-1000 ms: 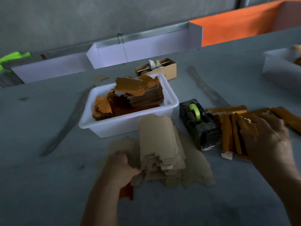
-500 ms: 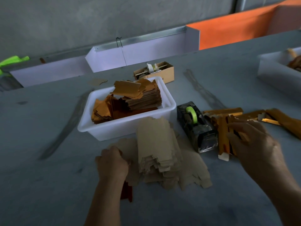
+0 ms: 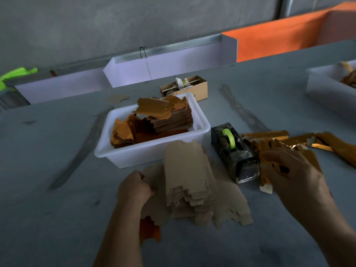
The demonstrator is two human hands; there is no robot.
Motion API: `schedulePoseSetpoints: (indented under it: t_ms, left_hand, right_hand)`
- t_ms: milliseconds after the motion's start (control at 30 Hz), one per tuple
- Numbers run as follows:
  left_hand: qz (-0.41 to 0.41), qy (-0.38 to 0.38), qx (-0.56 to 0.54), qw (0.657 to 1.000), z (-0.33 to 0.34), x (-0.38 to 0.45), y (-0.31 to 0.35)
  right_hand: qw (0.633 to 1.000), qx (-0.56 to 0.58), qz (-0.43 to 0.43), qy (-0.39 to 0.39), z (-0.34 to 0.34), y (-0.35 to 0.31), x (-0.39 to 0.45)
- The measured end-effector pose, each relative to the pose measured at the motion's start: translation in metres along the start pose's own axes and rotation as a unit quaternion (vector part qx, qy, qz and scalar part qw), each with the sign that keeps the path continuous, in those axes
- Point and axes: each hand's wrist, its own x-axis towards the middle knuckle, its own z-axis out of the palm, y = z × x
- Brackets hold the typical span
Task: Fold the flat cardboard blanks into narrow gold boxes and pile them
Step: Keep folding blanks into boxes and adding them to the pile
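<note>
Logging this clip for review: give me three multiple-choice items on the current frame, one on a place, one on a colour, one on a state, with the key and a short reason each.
1. Where is the tape dispenser?
A. Inside the white tub
B. On the table, right of the white tub
C. On top of the brown blanks

2. What colour is the tape roll?
A. Red
B. Blue
C. Yellow-green

3. What is the left hand doing?
A. Gripping a blank at the left edge of the blank pile
B. Lying flat on the bare table
C. Reaching into the tub

Key: 1 B, the dispenser stands on the table between the tub and the gold boxes. 2 C, the roll shows bright yellow-green. 3 A, its fingers are curled round a blank's edge beside the pile.
</note>
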Motion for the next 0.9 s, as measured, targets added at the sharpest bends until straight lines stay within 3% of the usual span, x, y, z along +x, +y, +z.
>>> schedulePoseSetpoints:
  t_ms: [133, 200, 267, 333, 467, 633, 700, 833, 900]
  left_hand:
    - [0.070, 0.082, -0.030, 0.994, -0.030, -0.012, -0.002]
    - [0.118, 0.093, -0.154, 0.977, -0.049, -0.022, 0.002]
    - [0.153, 0.040, -0.334, 0.929, -0.067, -0.038, 0.012]
    - [0.186, -0.042, -0.438, 0.879, -0.080, -0.055, 0.022]
    - [0.199, -0.147, -0.519, 0.818, -0.082, -0.071, 0.033]
    - [0.186, -0.174, -0.479, 0.840, -0.059, -0.080, 0.044]
    - [0.186, -0.187, -0.468, 0.844, -0.051, -0.083, 0.048]
    - [0.156, -0.266, -0.534, 0.787, -0.048, -0.079, 0.048]
    - [0.160, -0.256, -0.522, 0.798, -0.045, -0.076, 0.045]
  right_hand:
    - [1.000, 0.002, -0.003, 0.006, -0.004, -0.005, 0.001]
    - [1.000, 0.028, 0.009, 0.002, -0.005, -0.009, 0.001]
    - [0.996, 0.085, 0.028, -0.018, -0.005, -0.017, -0.002]
    - [0.983, 0.166, 0.054, -0.058, -0.002, -0.027, -0.006]
    - [0.880, 0.414, 0.139, -0.188, 0.001, -0.052, -0.014]
    - [0.776, 0.533, 0.163, -0.294, 0.007, -0.074, -0.022]
    - [0.777, 0.533, 0.185, -0.279, 0.012, -0.077, -0.020]
    - [0.821, 0.478, 0.215, -0.227, 0.017, -0.069, -0.016]
    - [0.829, 0.465, 0.220, -0.219, 0.018, -0.067, -0.017]
